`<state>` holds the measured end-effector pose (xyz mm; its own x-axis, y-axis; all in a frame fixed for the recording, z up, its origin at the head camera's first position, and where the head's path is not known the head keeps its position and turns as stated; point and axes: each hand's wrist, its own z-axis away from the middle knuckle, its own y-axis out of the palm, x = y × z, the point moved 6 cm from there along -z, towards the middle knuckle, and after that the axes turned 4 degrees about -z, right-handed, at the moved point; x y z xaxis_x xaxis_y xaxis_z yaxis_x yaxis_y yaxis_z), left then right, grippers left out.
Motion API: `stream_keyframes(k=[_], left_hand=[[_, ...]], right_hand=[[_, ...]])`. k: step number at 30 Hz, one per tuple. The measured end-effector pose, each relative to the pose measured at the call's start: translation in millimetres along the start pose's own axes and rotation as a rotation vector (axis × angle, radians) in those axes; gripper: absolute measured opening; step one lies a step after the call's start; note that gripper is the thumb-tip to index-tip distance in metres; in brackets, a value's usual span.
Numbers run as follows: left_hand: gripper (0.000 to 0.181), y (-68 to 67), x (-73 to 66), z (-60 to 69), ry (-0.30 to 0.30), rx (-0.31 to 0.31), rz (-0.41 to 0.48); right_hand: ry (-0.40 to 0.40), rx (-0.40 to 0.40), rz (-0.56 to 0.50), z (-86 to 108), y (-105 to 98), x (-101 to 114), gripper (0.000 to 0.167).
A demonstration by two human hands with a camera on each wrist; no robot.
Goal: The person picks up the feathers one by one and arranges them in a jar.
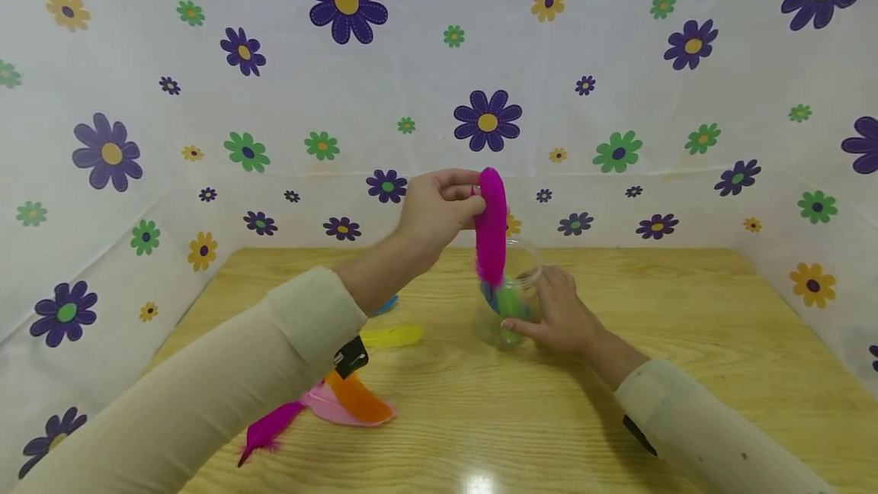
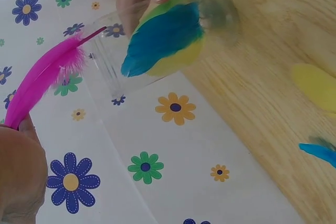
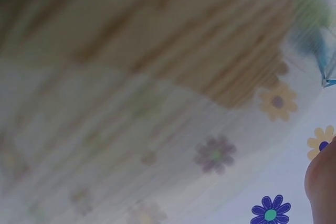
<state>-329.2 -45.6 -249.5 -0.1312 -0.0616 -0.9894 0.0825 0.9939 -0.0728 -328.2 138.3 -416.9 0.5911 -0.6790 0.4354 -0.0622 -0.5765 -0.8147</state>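
My left hand (image 1: 439,212) pinches a magenta feather (image 1: 491,227) near its upper end, its quill pointing down at the mouth of a clear jar (image 1: 490,326). In the left wrist view the quill tip of the feather (image 2: 47,77) is beside the jar's rim. Blue (image 2: 163,38), green (image 1: 510,307) and yellow (image 2: 178,60) feathers are inside the jar. My right hand (image 1: 559,315) grips the jar from its right side, thumb across the front. The right wrist view is mostly blurred, with part of a hand (image 3: 323,182) at its right edge.
On the wooden table (image 1: 549,433), left of the jar, lie a blue feather (image 1: 387,305) and a yellow feather (image 1: 394,336). Nearer the front left are an orange feather (image 1: 360,401), a light pink feather (image 1: 329,406) and another magenta feather (image 1: 270,429). Flowered cloth (image 1: 411,82) surrounds the back and sides.
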Motion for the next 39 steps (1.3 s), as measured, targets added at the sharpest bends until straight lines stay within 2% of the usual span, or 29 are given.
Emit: stream_keyframes(k=[8,16,23,32,36,39], left_hand=[[0.029,3.2,-11.0,-11.5,0.006,-0.031,0.029],[0.025,7.9,-13.3,-18.7,0.0,-0.045,0.033],[0.025,14.2,4.5,-21.5,-0.04,-0.003,0.005],[0.025,18.8,21.4,-21.5,-0.017,0.014,-0.026],[0.026,21.5,33.7,-19.1,-0.067,0.022,-0.059],[0.027,25.4,41.8,-16.5,-0.104,0.057,-0.11]], right_hand=[[0.003,0.001,-0.001,-0.9,0,0,0.075],[0.001,-0.001,0.007,-0.6,-1,-1,0.076],[-0.007,-0.002,0.003,-0.8,1,-2,0.074],[-0.007,0.0,-0.003,-1.6,-1,-1,0.079],[-0.009,0.006,-0.003,-1.6,-1,0,0.083],[-0.002,0.015,-0.008,-1.8,-1,0,0.081]])
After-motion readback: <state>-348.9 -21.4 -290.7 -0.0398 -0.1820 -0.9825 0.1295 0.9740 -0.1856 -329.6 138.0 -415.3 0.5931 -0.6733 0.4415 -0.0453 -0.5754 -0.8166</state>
